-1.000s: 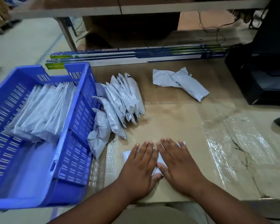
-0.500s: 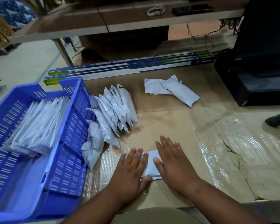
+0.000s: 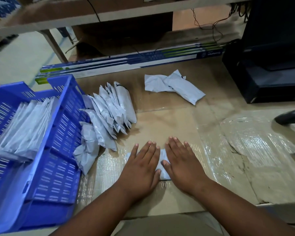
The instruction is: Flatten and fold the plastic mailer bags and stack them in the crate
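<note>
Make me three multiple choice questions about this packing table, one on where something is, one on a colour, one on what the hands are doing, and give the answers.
1. Where does the crate stand?
A. left of the hands
B. right of the hands
C. on the shelf

2. What colour is the crate?
A. red
B. blue
C. green

3. What are the left hand and right hand doing?
A. lifting a mailer
B. pressing flat on a mailer
C. hanging idle

Answers: 1 A, it sits at the table's left edge. 2 B, its slotted walls are blue. 3 B, straight fingers lie on the mailer.

It was a packing or warehouse workspace — a cardboard-covered bench (image 3: 169, 120), a blue plastic crate (image 3: 41, 167) of folded mailers (image 3: 24, 130), boxed stock (image 3: 126, 62) and bare shelving (image 3: 109, 12) behind.
</note>
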Tool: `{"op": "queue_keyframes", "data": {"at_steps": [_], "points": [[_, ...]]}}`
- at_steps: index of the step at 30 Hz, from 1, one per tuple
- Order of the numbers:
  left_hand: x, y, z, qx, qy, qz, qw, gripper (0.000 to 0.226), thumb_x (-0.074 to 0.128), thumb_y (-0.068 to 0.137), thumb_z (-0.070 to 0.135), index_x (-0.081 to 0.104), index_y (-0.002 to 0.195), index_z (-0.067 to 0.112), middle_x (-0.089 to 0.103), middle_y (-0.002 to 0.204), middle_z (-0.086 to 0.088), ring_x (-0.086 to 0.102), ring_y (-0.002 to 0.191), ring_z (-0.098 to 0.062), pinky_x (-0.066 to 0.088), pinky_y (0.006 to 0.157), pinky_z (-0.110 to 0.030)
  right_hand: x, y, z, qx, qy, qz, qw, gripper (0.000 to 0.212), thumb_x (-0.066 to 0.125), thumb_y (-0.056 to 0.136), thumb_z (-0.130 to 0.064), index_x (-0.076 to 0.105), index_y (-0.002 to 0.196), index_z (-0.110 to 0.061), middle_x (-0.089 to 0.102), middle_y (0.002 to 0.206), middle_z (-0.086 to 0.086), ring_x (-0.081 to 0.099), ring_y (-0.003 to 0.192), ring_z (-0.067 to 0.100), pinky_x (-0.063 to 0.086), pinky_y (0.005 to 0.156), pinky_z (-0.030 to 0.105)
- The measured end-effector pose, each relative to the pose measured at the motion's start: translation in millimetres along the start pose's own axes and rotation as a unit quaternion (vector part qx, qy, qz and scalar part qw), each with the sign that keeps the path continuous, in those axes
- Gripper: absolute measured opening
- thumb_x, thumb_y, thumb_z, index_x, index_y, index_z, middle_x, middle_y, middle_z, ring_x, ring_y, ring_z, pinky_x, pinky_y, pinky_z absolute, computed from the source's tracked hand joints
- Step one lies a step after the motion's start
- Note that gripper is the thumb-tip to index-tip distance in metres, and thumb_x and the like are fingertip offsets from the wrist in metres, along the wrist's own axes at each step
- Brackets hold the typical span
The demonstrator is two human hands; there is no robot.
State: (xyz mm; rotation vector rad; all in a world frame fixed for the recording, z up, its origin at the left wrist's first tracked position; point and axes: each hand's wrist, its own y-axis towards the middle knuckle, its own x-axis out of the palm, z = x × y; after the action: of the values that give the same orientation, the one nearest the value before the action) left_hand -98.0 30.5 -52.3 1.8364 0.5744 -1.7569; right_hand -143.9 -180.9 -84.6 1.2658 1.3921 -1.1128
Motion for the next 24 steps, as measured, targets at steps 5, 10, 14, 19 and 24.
{"op": "queue_keyframes", "data": {"at_steps": [5, 10, 14, 19, 24], "points": [[1.0, 19.9, 20.3, 0.002, 0.017, -0.003, 1.000, 0.066, 0.040, 0.100, 0.035, 0.046, 0.158, 0.006, 0.039, 0.167, -0.016, 0.032, 0.158, -0.033, 0.026, 0.127, -0.057, -1.1, 3.0, -2.3, -0.006, -0.027, -0.026, 0.999, 0.074, 0.013, 0.105, -0.049, 0.020, 0.167, -0.010, 0.011, 0.176, 0.014, 0.007, 0.163, 0.032, 0.009, 0.129, 0.057], [25.5, 12.9, 23.7, -0.018, 0.015, -0.005, 1.000, 0.066, 0.041, 0.105, 0.034, 0.036, 0.162, 0.003, 0.027, 0.172, -0.018, 0.019, 0.162, -0.033, 0.021, 0.128, -0.057, -1.6, 2.3, -5.1, 0.003, -0.049, -0.016, 0.999, 0.073, 0.019, 0.104, -0.047, 0.026, 0.165, -0.008, 0.017, 0.174, 0.017, 0.013, 0.161, 0.036, 0.008, 0.127, 0.062], [30.3, 12.9, 22.4, -0.023, -0.009, 0.003, 1.000, 0.068, 0.040, 0.106, 0.036, 0.031, 0.165, 0.005, 0.022, 0.174, -0.016, 0.013, 0.164, -0.029, 0.020, 0.128, -0.055, 0.4, 3.5, -5.7, 0.000, -0.056, -0.021, 0.998, 0.074, 0.018, 0.104, -0.047, 0.024, 0.166, -0.007, 0.016, 0.174, 0.018, 0.013, 0.161, 0.037, 0.009, 0.126, 0.063], [39.7, 8.3, 15.2, -0.025, -0.064, 0.012, 0.998, 0.068, 0.038, 0.106, 0.037, 0.027, 0.167, 0.008, 0.013, 0.177, -0.011, 0.005, 0.165, -0.024, 0.015, 0.131, -0.053, 0.2, 2.9, 1.8, -0.018, -0.026, -0.033, 0.999, 0.073, 0.016, 0.105, -0.051, 0.025, 0.166, -0.011, 0.012, 0.176, 0.012, 0.008, 0.163, 0.031, 0.011, 0.129, 0.058], [40.4, 8.8, 13.8, -0.029, -0.077, -0.007, 0.997, 0.070, 0.037, 0.106, 0.039, 0.022, 0.168, 0.010, 0.010, 0.177, -0.011, 0.002, 0.165, -0.023, 0.018, 0.130, -0.054, -20.4, 13.2, -3.4, 0.006, 0.052, 0.042, 0.998, 0.069, 0.015, 0.107, -0.049, 0.033, 0.164, -0.015, 0.022, 0.174, 0.003, 0.016, 0.162, 0.017, 0.004, 0.131, 0.056]]}}
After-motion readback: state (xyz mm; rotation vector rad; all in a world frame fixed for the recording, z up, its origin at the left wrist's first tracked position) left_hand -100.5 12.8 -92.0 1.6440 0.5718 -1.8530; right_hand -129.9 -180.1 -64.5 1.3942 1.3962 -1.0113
